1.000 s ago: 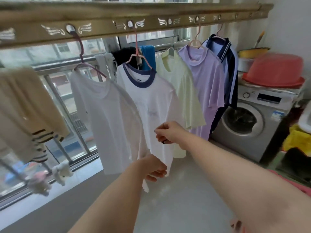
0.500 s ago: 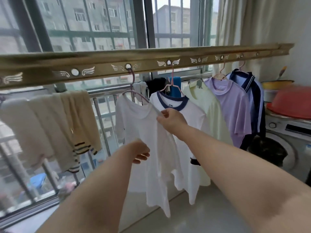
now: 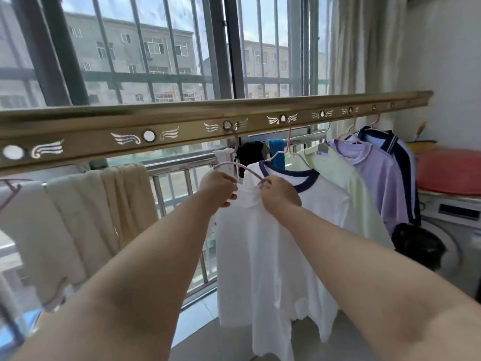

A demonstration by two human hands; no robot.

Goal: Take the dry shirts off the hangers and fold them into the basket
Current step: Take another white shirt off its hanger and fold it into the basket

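Gripping white shirt (image 3: 260, 256) collar, left hand (image 3: 220, 187), right hand (image 3: 279, 195); hanger (image 3: 243, 166) above

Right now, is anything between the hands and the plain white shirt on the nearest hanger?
Nothing visible. The left hand and the right hand are already on the white shirt at its shoulders, where the pink hanger comes out. The hanger's hook is still in the rail.

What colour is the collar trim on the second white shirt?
Navy blue collar trim, clearest in the head view.
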